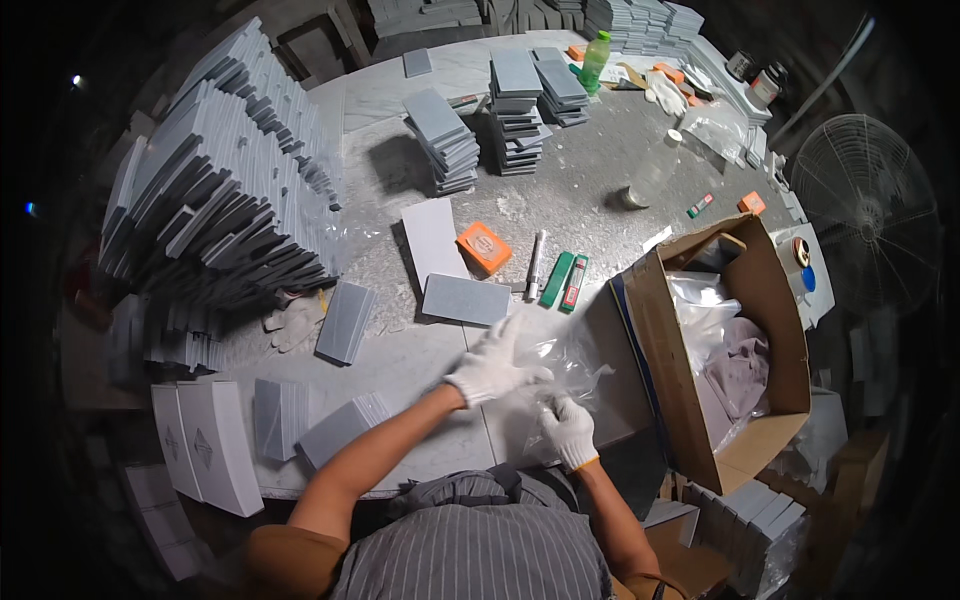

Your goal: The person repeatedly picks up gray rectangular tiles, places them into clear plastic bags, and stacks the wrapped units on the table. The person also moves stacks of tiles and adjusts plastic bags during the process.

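Note:
A thin clear plastic bag (572, 362) lies crumpled on the near part of the table in front of me. My left hand (498, 362), in a white knit glove, rests at the bag's left side with its fingers stretched apart. Lower and to the right, my right hand (568, 432), gloved the same way, has its fingers closed on the bag's near edge. Just beyond my left hand is a flat grey tile (466, 299), overlapping a white card (434, 240). An orange box (484, 248), a white marker (537, 262) and two slim green boxes (557, 279) sit beyond the hands.
An open cardboard box (650, 340) with plastic bags and cloth stands at right. Tall tile stacks (220, 190) fill the left; smaller stacks (438, 135) stand farther back. A clear bottle (655, 170), a green bottle (596, 60) and a fan (868, 215) are farther right.

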Demonstrator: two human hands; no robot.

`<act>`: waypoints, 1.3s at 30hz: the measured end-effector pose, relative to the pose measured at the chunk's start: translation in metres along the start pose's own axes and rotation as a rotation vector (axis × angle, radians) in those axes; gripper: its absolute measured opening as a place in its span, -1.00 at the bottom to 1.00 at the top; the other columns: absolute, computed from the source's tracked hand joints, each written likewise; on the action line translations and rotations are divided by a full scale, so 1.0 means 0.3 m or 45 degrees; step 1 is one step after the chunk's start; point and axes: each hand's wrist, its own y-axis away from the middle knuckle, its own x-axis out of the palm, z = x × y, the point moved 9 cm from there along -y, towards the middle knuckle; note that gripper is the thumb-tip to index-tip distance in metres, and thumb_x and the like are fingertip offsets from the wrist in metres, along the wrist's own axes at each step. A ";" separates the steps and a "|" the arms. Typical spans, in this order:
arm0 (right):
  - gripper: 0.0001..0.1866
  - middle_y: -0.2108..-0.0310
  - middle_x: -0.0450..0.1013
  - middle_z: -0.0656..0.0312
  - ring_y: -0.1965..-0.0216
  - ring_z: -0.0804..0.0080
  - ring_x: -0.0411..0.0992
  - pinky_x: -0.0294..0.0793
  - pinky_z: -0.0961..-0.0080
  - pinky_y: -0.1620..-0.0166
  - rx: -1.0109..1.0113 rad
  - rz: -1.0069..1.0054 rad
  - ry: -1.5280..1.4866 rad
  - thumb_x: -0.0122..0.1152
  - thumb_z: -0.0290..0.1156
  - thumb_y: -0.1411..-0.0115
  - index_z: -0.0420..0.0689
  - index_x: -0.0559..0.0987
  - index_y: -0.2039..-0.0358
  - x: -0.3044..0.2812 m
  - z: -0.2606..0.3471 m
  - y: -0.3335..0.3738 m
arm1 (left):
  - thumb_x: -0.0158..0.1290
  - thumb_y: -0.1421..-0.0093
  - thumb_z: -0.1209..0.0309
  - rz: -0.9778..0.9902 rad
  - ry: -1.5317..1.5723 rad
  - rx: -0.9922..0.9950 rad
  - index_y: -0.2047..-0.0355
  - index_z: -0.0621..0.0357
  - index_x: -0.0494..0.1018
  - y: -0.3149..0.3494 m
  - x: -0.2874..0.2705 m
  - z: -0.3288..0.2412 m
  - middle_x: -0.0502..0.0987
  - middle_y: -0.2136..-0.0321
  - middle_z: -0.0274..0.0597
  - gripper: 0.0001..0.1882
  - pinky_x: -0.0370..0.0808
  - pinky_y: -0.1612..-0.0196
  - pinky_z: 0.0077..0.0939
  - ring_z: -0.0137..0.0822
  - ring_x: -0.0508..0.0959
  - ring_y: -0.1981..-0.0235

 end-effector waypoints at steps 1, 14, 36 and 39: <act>-0.73 0.31 0.61 0.07 0.32 0.27 0.61 0.55 0.46 0.19 0.031 0.078 -0.067 0.26 -0.28 -0.19 -0.07 0.62 0.12 0.048 -0.053 0.007 | 0.31 0.07 -0.12 0.006 -0.049 0.013 -0.38 0.03 0.02 -0.008 0.040 -0.045 0.20 -0.30 0.08 0.12 0.30 -0.27 -0.06 0.13 0.33 -0.23; -0.69 0.48 0.46 0.29 0.57 0.63 0.36 0.41 0.63 0.49 0.248 -0.288 -1.106 0.08 -0.46 -0.36 -0.25 0.47 -0.08 -0.106 -0.177 0.224 | 0.13 -0.28 0.40 -0.567 1.206 -0.400 0.17 0.16 0.52 -0.104 -0.279 0.337 0.59 0.39 -0.38 -0.84 0.52 0.40 -0.64 -0.53 0.56 0.47; -0.38 -0.21 0.34 0.01 -0.14 0.16 0.39 0.34 0.35 -0.24 0.611 -0.959 -0.139 0.21 -0.21 -0.29 -0.22 0.30 -0.27 -0.369 -0.457 0.646 | 0.16 -0.27 0.37 -0.338 1.417 -0.402 0.15 0.13 0.47 -0.056 -0.011 0.511 0.54 0.42 -0.39 -0.81 0.43 0.47 -0.68 -0.58 0.45 0.54; -0.35 -0.09 0.41 0.08 -0.11 0.24 0.40 0.39 0.36 -0.17 -0.085 -0.804 -0.364 0.46 -0.38 -0.08 -0.24 0.42 -0.16 -0.250 -0.139 0.508 | 0.15 -0.25 0.41 -0.312 1.432 -0.376 0.20 0.13 0.46 -0.086 0.010 0.525 0.53 0.44 -0.34 -0.84 0.39 0.52 -0.69 -0.56 0.47 0.54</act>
